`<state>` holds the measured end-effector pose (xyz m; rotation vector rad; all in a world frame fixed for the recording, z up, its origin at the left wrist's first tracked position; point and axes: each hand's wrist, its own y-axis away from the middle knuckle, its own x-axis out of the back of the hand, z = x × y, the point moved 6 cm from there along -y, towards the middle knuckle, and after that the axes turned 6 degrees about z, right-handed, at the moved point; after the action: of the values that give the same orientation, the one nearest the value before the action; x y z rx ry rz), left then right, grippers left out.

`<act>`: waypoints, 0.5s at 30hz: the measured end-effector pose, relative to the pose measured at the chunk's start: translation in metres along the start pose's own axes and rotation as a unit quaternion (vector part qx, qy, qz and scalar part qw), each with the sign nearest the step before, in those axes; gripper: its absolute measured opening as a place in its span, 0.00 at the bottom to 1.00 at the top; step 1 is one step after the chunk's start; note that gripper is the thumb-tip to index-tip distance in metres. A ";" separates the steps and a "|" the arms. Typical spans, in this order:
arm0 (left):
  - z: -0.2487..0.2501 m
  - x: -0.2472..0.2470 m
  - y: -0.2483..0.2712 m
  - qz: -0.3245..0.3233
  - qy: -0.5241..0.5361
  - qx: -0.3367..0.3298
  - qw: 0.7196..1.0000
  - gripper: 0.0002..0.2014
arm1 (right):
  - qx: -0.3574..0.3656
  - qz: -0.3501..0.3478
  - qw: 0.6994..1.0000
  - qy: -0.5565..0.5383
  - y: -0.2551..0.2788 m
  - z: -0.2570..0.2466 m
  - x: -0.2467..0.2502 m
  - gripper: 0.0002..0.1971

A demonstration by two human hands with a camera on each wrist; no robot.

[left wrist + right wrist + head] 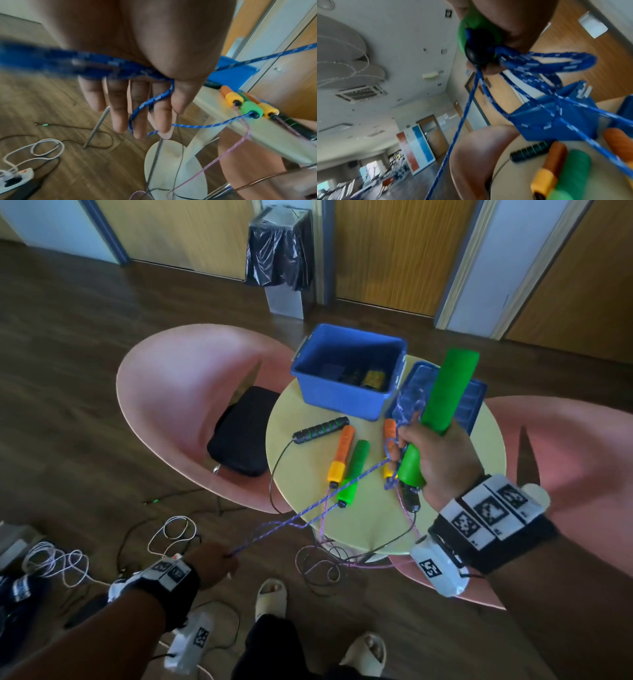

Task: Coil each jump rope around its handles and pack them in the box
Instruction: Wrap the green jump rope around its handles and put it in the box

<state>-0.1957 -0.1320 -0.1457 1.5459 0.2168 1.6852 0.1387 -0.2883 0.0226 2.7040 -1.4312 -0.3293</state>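
My right hand grips one green handle upright above the table, with loops of the blue rope gathered at its lower end by my fingers. The rope runs taut down and left to my left hand, which holds it low off the table's edge; there it passes between thumb and fingers. The other green handle lies on the table between two orange handles, with a black handle behind. The open blue box stands at the table's far side.
The box's blue lid lies right of it on the round table. Pink chairs flank the table, the left one holding a black bag. Purple and black ropes hang off the front edge; cables lie on the floor.
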 end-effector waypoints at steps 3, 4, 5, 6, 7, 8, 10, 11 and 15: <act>-0.035 -0.011 -0.008 0.005 -0.004 0.023 1.000 0.21 | -0.102 -0.116 0.975 0.159 0.009 0.042 -0.005 0.11; -0.044 -0.012 -0.012 0.007 0.007 0.032 0.999 0.19 | -0.144 -0.199 0.932 0.267 0.017 0.057 -0.010 0.17; -0.050 -0.014 -0.017 0.003 0.020 0.042 0.999 0.17 | -0.162 -0.275 0.862 0.394 0.026 0.070 -0.012 0.21; -0.052 -0.012 -0.018 0.001 0.039 0.045 0.998 0.13 | -0.160 -0.321 0.787 0.502 0.031 0.078 -0.012 0.21; -0.051 -0.008 -0.020 0.002 0.053 0.039 0.998 0.10 | -0.143 -0.330 0.740 0.569 0.031 0.081 -0.014 0.19; -0.049 -0.005 -0.024 0.008 0.058 0.027 0.998 0.13 | -0.135 -0.306 0.736 0.589 0.027 0.083 -0.018 0.16; -0.041 0.004 -0.033 0.010 0.066 0.007 0.998 0.19 | -0.175 -0.227 0.806 0.518 0.013 0.091 -0.023 0.10; -0.038 0.007 -0.036 0.005 0.073 -0.002 0.997 0.20 | -0.223 -0.169 0.859 0.430 0.003 0.101 -0.023 0.07; -0.024 0.017 -0.045 -0.014 0.098 -0.041 0.994 0.18 | -0.333 0.008 0.906 0.259 -0.029 0.142 -0.021 0.11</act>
<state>-0.1955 -0.0824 -0.1665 1.3132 0.2654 1.8015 0.1193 -0.2484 -0.1172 2.0073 -0.9531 -0.0590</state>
